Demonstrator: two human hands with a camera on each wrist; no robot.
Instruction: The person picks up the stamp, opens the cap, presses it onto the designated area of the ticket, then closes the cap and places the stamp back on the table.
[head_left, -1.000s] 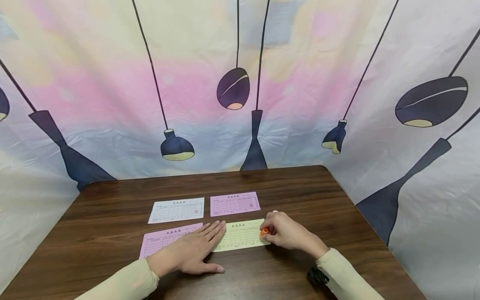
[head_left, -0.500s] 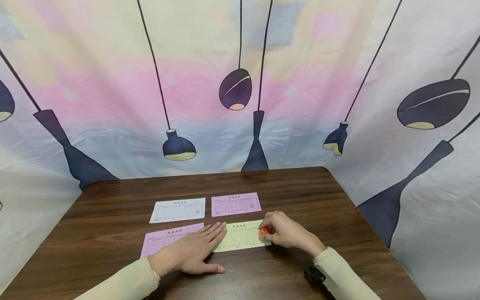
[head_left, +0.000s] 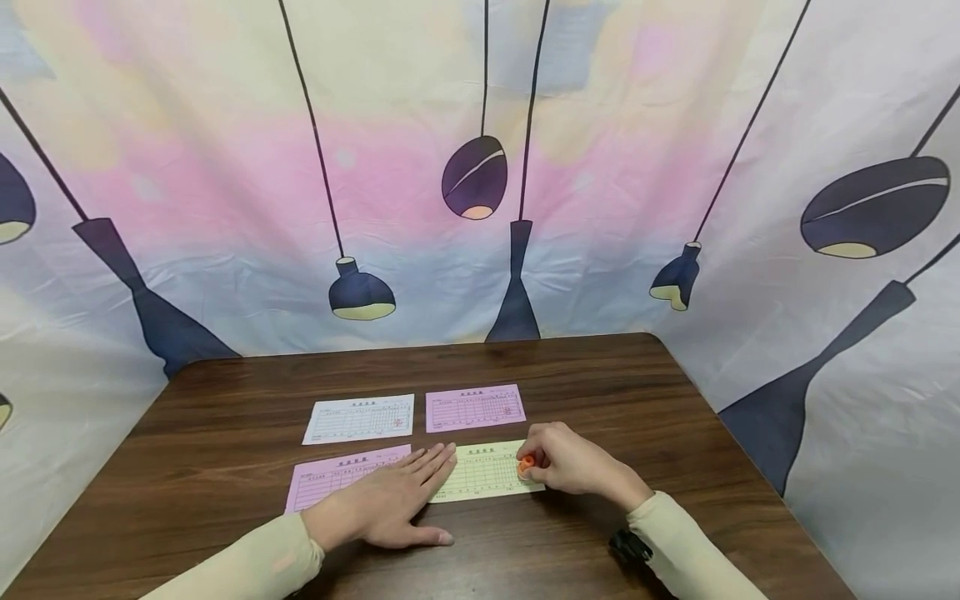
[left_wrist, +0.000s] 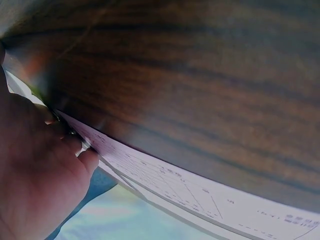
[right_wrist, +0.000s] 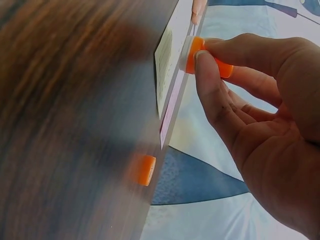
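Note:
My left hand (head_left: pixel 401 497) lies flat with fingers extended, across the yellow slip (head_left: pixel 483 473) and the lower purple slip (head_left: pixel 322 483), covering part of each. In my right hand (head_left: pixel 566 460), thumb and fingers pinch a small orange stamp (head_left: pixel 527 465) at the right end of the yellow slip. In the right wrist view the stamp (right_wrist: pixel 196 54) shows a pale base turned toward the paper, its base right at the sheet. An orange cap (right_wrist: pixel 146 170) rests on the tabletop near that hand; the head view hides it.
Behind the hands lie a white slip (head_left: pixel 360 419) and another purple slip (head_left: pixel 476 408), both bearing red marks at their right ends. The dark wooden table (head_left: pixel 637 383) meets a curtain (head_left: pixel 405 125) printed with lamps. A black device (head_left: pixel 630 547) sits at the right wrist.
The right hand and stamp have shifted slightly left over the yellow slip. A pale bit behind that hand is hidden now. The left hand stays put; the view drifts slightly.

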